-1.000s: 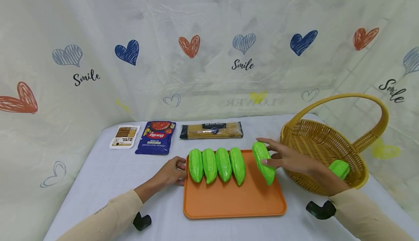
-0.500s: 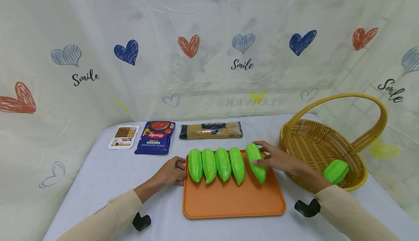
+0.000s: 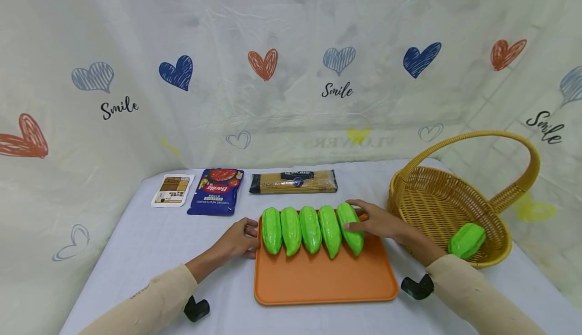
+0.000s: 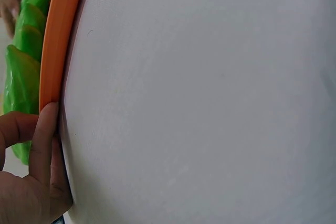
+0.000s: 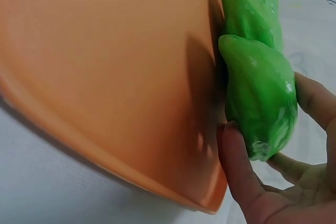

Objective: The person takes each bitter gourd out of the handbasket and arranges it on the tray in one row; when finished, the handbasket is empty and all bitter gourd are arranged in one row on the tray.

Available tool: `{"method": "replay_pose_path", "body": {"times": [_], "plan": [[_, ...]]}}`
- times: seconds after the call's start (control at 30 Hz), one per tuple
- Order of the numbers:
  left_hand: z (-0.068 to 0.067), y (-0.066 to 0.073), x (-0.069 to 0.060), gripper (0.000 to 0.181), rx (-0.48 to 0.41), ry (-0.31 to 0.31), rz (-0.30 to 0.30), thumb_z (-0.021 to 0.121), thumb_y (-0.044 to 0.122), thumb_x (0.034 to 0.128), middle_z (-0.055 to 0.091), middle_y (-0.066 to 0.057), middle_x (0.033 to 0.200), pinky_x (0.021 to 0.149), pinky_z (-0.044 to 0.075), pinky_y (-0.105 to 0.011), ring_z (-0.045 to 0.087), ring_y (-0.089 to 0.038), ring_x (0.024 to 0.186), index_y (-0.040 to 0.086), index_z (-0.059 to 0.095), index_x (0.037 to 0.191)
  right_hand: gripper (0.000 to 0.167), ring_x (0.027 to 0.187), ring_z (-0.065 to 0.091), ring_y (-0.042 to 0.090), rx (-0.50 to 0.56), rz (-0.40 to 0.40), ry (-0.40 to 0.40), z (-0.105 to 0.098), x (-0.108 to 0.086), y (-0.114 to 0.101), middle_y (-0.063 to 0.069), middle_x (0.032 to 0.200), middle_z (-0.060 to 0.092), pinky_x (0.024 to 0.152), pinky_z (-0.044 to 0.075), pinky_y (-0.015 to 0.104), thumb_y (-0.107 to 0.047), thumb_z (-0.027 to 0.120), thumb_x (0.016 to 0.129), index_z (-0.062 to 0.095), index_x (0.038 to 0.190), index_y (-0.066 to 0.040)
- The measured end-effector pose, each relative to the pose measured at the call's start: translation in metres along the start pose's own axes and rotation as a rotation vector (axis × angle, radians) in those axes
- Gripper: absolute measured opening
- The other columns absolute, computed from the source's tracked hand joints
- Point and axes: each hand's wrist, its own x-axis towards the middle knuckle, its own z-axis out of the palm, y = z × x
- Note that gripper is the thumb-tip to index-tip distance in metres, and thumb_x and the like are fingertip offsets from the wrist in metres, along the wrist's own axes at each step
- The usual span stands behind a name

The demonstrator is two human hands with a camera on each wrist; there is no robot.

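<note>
Several glossy green gourds [image 3: 310, 230] with ridged skin and pointed ends lie side by side along the far part of an orange tray [image 3: 325, 282]. My right hand [image 3: 377, 220] holds the rightmost gourd [image 3: 349, 229], its thumb on one side and fingers on the other. In the right wrist view this gourd [image 5: 261, 95] lies close beside its neighbour. On the tray's left edge, near the far corner, my left hand [image 3: 237, 239] grips the rim. The left wrist view has the thumb and fingers pinching that orange rim [image 4: 56, 40].
A wicker basket [image 3: 427, 193] with a tall handle stands right of the tray, with one more green gourd [image 3: 467, 240] inside. Behind the tray lie a pack of spaghetti [image 3: 295, 182], a blue sauce pouch [image 3: 216, 192] and a small white-and-brown packet [image 3: 173, 190].
My right hand has moved left with its gourd and lowered it beside the others in the row. The gap there has closed. My left hand stays on the tray rim.
</note>
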Motion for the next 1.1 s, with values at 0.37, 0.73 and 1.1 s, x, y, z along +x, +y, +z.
{"method": "replay_pose_path", "body": {"times": [0.37, 0.73, 1.1], "plan": [[-0.0008, 0.0014, -0.0023, 0.057, -0.006, -0.005, 0.000, 0.068, -0.001, 0.0800, 0.055, -0.013, 0.108, 0.063, 0.065, -0.033, 0.063, -0.020, 0.085, -0.002, 0.049, 0.134, 0.079, 0.127, 0.051, 0.046, -0.038, -0.004, 0.011, 0.0030, 0.0010, -0.0031, 0.031, 0.139, 0.051, 0.098, 0.054, 0.054, -0.039, 0.070, 0.092, 0.035, 0.152, -0.003], [-0.0018, 0.0020, -0.0014, 0.057, 0.010, -0.007, 0.001, 0.068, -0.001, 0.0816, 0.056, -0.014, 0.110, 0.064, 0.065, -0.033, 0.063, -0.021, 0.088, -0.002, 0.049, 0.135, 0.080, 0.128, 0.051, 0.045, -0.040, 0.019, 0.038, 0.0062, 0.0035, -0.0023, 0.032, 0.141, 0.049, 0.098, 0.054, 0.053, -0.042, 0.070, 0.092, 0.034, 0.152, -0.003], [-0.0020, 0.0006, -0.0008, 0.058, -0.013, -0.017, 0.016, 0.065, -0.004, 0.0788, 0.055, -0.015, 0.110, 0.064, 0.065, -0.034, 0.063, -0.021, 0.087, -0.004, 0.048, 0.135, 0.083, 0.126, 0.052, 0.043, -0.062, 0.035, 0.041, 0.0089, 0.0024, -0.0034, 0.029, 0.139, 0.050, 0.098, 0.053, 0.054, -0.045, 0.071, 0.090, 0.034, 0.152, -0.004]]}}
